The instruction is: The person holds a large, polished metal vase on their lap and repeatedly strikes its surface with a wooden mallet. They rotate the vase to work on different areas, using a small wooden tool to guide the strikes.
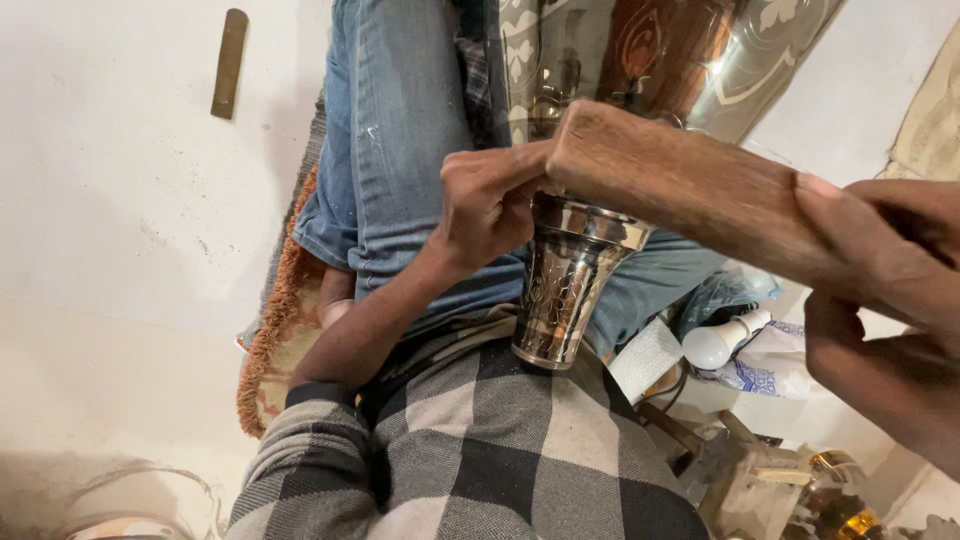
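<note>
Head view: left hand (487,205) pinches the engraved cup (568,290) steady on the lap; right hand (880,300) grips a wooden block (680,185) against its rim.

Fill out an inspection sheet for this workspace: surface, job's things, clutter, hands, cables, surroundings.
Surface: pale floor, scuffed; the person sits on it with a fringed mat under the legs.
Job's things: engraved metal cup, held above the lap with its rim against a large engraved metal vessel; wooden block lies across the cup's rim.
Clutter: light bulb, patterned bag, metal tools at lower right; flat metal strip on the floor at upper left.
Hands: left hand grips at the cup's rim; right hand holds the block's end.
Cables: nothing seen.
Surroundings: cloth edge at far right.
</note>
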Tool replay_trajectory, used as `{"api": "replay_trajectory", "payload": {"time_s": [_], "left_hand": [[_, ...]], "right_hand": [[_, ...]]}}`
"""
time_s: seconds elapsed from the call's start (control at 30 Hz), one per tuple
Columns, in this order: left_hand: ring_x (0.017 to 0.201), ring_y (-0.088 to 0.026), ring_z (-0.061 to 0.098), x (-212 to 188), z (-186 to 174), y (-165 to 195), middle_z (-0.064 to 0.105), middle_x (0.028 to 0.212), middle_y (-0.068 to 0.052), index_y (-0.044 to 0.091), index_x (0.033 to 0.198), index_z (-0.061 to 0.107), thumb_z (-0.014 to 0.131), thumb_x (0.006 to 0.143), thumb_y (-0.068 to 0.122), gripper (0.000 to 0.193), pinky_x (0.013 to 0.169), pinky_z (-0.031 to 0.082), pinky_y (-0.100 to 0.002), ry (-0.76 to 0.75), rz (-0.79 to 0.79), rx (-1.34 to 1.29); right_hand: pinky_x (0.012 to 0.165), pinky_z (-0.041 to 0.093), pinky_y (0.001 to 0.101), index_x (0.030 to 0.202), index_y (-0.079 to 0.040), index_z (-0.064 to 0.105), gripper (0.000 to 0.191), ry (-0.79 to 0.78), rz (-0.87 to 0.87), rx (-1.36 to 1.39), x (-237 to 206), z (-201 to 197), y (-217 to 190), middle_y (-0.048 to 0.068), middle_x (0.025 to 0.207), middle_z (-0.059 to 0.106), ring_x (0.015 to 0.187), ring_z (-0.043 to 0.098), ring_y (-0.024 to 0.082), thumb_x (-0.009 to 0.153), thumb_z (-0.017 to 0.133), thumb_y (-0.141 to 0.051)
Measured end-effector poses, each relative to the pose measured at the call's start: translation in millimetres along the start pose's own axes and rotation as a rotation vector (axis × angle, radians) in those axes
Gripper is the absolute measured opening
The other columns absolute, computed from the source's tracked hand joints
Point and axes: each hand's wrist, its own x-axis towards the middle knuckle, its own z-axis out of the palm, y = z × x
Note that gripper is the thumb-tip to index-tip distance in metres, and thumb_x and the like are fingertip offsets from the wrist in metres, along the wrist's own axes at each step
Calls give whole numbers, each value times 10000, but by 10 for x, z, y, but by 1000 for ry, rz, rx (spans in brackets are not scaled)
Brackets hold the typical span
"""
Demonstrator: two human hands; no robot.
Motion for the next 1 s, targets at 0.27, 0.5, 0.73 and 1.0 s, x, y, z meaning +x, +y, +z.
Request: {"api": "replay_trajectory", "payload": {"time_s": [0.27,0.5,0.73,1.0], "left_hand": [[557,-131,675,-86,68,7,718,717,-47,62,1168,716,516,918,-47,338,547,603,-314,139,75,47],[581,-147,677,-5,-53,99,718,751,-60,32,1164,697,505,875,-32,352,577,592,-312,3,69,24],[811,-124,786,102,1,4,791,967,-60,73,1220,684,480,1092,62,241,704,678,-291,-22,86,-61],[834,-140,792,139,-15,-36,787,1063,-51,140,1248,687,518,1091,37,253,712,668,-276,-83,170,-9]], "right_hand": [[578,541,322,1578,-164,353,911,-94,46,-30,198,-118,-69,220,1153,631,756,682,217,781,722,79],[591,542,338,1558,-215,343,921,-182,145,-130,148,-73,-79,206,1062,658,705,676,215,769,742,41],[786,584,332,1587,-105,449,879,-99,256,47,270,-48,-115,262,1308,566,935,727,292,772,656,151],[774,624,338,1449,5,486,695,145,171,162,204,24,-149,271,1226,612,982,718,331,799,702,119]]}}
